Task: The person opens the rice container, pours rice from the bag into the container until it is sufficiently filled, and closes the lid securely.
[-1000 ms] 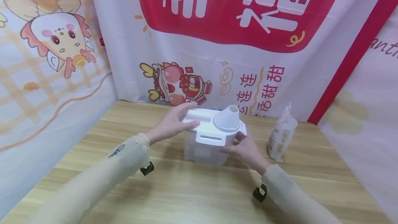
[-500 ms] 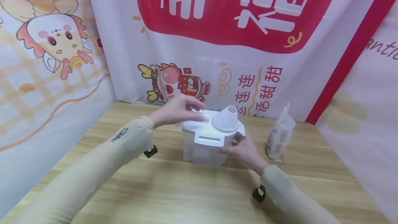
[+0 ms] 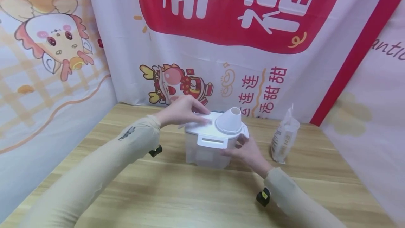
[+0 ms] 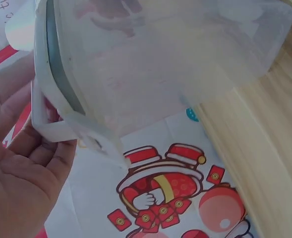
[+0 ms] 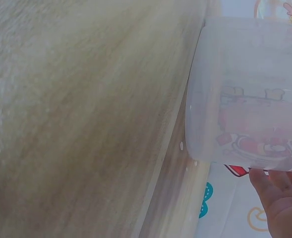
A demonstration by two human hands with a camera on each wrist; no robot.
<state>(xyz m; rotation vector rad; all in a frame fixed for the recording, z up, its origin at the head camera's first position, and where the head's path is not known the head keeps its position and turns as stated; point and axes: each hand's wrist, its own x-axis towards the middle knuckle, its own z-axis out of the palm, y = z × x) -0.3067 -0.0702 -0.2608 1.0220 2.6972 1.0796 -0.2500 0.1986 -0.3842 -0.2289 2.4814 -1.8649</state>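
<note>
A translucent plastic storage container (image 3: 207, 157) stands on the wooden table, with a white lid (image 3: 205, 128) on top. A cone-shaped spout (image 3: 229, 123) rises from the lid's right half. White clips sit on its front (image 3: 212, 141) and right side; in the left wrist view a left-end clip (image 4: 93, 136) sticks outward. My left hand (image 3: 181, 111) reaches over the lid's left half, fingers and thumb bent at its raised grip, which the hand hides. With thumb in front and fingers behind, my right hand (image 3: 248, 152) grips the container's right side. In the right wrist view, its fingers (image 5: 269, 191) touch the container wall.
A white printed plastic bag (image 3: 285, 138) stands on the table (image 3: 177, 192) to the right of the container. Behind the table hangs a white and red printed cloth (image 3: 234, 31), and more printed cloth (image 3: 53, 66) covers the left side.
My left hand has moved from the container's left rim up and to the right, onto the lid's raised grip. The right hand keeps its hold, and the container stays in place.
</note>
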